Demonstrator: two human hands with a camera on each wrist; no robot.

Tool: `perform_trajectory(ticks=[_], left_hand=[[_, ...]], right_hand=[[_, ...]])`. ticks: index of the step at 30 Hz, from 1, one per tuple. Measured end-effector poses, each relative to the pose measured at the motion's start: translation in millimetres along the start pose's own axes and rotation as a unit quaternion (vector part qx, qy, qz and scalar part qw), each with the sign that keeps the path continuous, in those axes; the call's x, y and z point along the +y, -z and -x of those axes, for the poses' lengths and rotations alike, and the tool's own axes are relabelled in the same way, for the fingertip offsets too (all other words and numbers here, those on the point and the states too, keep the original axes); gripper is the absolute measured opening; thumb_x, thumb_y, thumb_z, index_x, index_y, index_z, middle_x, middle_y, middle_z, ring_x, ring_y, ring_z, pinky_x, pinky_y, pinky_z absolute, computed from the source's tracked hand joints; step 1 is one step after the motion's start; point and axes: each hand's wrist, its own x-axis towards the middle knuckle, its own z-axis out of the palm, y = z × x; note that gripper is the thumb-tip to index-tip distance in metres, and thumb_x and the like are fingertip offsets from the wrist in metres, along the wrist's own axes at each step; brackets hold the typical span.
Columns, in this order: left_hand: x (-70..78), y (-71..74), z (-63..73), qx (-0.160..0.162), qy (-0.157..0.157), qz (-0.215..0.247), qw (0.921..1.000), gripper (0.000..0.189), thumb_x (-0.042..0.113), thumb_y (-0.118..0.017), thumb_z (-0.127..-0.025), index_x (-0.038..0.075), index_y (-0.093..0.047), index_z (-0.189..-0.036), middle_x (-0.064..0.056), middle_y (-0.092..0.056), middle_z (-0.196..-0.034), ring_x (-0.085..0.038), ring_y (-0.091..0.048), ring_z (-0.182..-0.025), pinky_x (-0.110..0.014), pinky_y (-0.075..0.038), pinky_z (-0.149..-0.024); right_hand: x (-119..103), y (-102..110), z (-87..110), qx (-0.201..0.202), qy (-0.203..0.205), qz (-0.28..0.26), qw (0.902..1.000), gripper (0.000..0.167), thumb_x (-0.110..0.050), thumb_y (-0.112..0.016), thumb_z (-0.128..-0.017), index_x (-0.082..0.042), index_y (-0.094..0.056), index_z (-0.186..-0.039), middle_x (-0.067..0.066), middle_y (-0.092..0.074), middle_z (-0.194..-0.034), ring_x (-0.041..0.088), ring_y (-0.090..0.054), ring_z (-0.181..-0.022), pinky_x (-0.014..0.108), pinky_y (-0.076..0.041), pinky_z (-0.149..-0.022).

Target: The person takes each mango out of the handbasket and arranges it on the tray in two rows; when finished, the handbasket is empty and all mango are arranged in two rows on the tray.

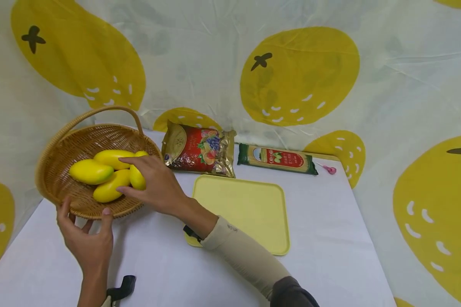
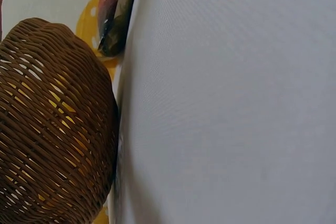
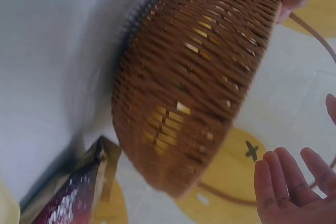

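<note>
A wicker basket (image 1: 111, 136) with a tall handle stands at the left of the table. Several yellow mangoes (image 1: 91, 172) lie inside it, one with a greenish tip. My left hand (image 1: 87, 243) grips the basket's near rim, thumb and fingers spread along it. Over the basket's right side reaches my right hand (image 1: 155, 183), thumb and fingers apart. It partly covers the rightmost mango (image 1: 137, 175), which shows in the gap between thumb and fingers. Past the basket's woven wall (image 3: 194, 77), the right wrist view has this hand's extended fingers above the rim.
A red and gold candy bag (image 1: 199, 149) sits right of the basket at the back. Further right lie a green pasta packet (image 1: 276, 159) and a small pink lollipop-like item (image 1: 330, 170). A pale yellow tray (image 1: 249, 213) is partly under the right forearm.
</note>
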Motion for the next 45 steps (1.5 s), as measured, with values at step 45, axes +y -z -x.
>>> perform_trajectory(ticks=[45], left_hand=[[5.1, 0.9, 3.2, -0.002, 0.001, -0.011, 0.9999, 0.085, 0.014, -0.077, -0.089, 0.025, -0.037, -0.163, 0.001, -0.032, -0.172, -0.034, -0.042, -0.152, -0.025, -0.050, -0.112]], right_hand=[[-9, -93, -94.7, -0.177, -0.150, 0.092, 0.9685, 0.066, -0.059, -0.074, -0.093, -0.040, -0.051, -0.152, -0.020, -0.059, -0.138, 0.000, -0.054, -0.129, 0.016, -0.048, -0.098]])
